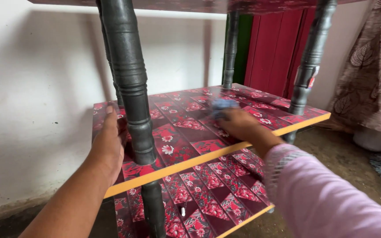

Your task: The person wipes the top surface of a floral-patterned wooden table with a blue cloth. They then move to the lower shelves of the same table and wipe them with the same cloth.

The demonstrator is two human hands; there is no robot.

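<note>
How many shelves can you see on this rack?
3: the top shelf along the upper edge, the middle shelf under both hands, and the bottom shelf below it. Others may be out of frame.

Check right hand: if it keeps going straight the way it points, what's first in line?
The right hand, holding a blue cloth, points across the floral shelf toward the rear black post. That post likely comes first; depth is unclear.

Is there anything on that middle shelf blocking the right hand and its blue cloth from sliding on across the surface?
Nothing visible lies on the middle shelf ahead of the right hand and blue cloth. Only the dark turned posts stand at the shelf's corners. The left hand rests flat near the left edge, apart from the cloth.
</note>
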